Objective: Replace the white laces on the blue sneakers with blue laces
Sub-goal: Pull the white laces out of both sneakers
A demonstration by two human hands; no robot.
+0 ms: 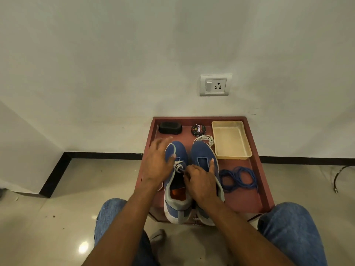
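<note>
Two blue sneakers stand side by side on a low red-brown table (257, 181), toes toward the wall. The left sneaker (175, 192) still has a white lace (178, 166) crossed through its eyelets. My left hand (156, 163) is over its toe, blurred, and a strand of that lace runs taut between its fingers and thumb. My right hand (200, 182) has fingers curled at the lace crossings, with its index finger resting on the right sneaker (201, 152), which has bare eyelets. A removed white lace (204, 139) lies coiled behind that sneaker. Blue laces (238, 178) lie looped to the right.
A cream plastic tray (244, 150) sits at the table's back right. A round polish tin (198, 129) and a black brush (170, 128) stand along the back edge. The wall with a socket (215, 85) is right behind. My knees in jeans flank the table's front.
</note>
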